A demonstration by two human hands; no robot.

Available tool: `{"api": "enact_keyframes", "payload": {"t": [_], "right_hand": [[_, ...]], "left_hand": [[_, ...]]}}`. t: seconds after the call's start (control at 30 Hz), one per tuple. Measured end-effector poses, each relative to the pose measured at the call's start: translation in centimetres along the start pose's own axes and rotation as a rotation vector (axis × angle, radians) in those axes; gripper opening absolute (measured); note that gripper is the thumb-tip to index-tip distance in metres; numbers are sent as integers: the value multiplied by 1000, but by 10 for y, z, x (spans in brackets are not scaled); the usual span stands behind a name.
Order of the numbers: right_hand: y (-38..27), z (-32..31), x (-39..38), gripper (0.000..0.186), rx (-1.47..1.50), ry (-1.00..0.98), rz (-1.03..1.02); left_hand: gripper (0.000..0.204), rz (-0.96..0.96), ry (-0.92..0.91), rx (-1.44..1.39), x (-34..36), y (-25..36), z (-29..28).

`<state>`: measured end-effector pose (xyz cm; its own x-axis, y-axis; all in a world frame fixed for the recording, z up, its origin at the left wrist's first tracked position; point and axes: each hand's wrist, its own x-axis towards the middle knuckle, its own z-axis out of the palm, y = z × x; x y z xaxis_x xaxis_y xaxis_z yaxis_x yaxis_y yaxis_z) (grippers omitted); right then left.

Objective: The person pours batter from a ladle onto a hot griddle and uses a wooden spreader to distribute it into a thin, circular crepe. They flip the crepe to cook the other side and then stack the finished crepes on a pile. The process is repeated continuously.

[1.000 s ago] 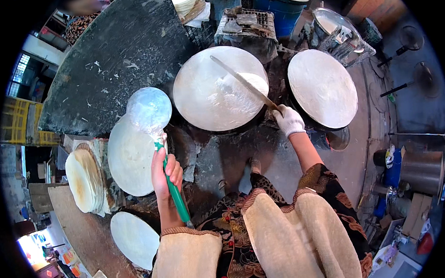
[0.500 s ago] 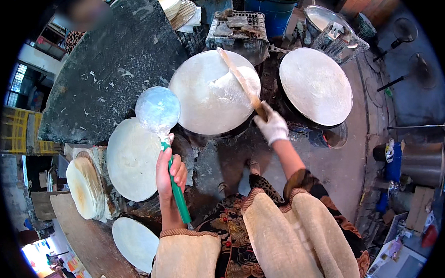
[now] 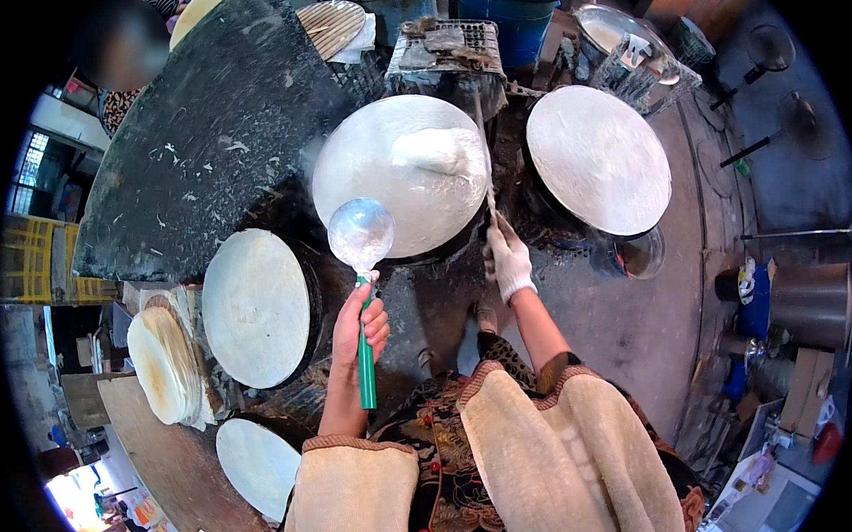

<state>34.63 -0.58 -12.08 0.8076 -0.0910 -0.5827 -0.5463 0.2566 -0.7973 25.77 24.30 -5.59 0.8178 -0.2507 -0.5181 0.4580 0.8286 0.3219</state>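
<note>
My left hand (image 3: 361, 326), bare, is closed round the green handle of a ladle (image 3: 361, 233). Its round metal bowl overlaps the near-left edge of the middle griddle (image 3: 367, 179) in the view. White batter coats that griddle, with a thicker, wetter patch (image 3: 436, 151) toward its far right. In a white glove, my right hand (image 3: 508, 256) grips a wooden batter spreader (image 3: 484, 142), seen edge-on along the griddle's right rim. Pale batter also covers a right griddle (image 3: 599, 161), a left griddle (image 3: 257, 309) and a lower-left round (image 3: 258, 469).
A stack of thin browned flatbreads (image 3: 157, 364) lies at the left. Beyond the griddles are a dark slab (image 3: 206, 133), a crate (image 3: 445, 45), a blue barrel (image 3: 502, 24) and a metal basin (image 3: 606, 35). Another person's patterned sleeve (image 3: 116, 110) shows at the far left.
My left hand and the ladle have moved right and nearer to me. The spreader has swung from across the middle griddle to its right rim and turned edge-on.
</note>
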Motion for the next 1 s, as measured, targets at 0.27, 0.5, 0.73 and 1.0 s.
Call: {"api": "enact_keyframes", "payload": {"t": [0.27,0.5,0.73,1.0], "right_hand": [[-20,8,22,45,-229,-250,60],[-30,-6,84,47,-703,-264,-534],[-27,-8,13,43,-499,-216,-92],[6,47,-7,45,-474,-263,-75]], "left_hand": [[14,-65,122,118,71,14,-7],[33,140,424,411,151,47,12],[20,259,448,520,151,39,15],[18,360,479,501,164,21,23]]}}
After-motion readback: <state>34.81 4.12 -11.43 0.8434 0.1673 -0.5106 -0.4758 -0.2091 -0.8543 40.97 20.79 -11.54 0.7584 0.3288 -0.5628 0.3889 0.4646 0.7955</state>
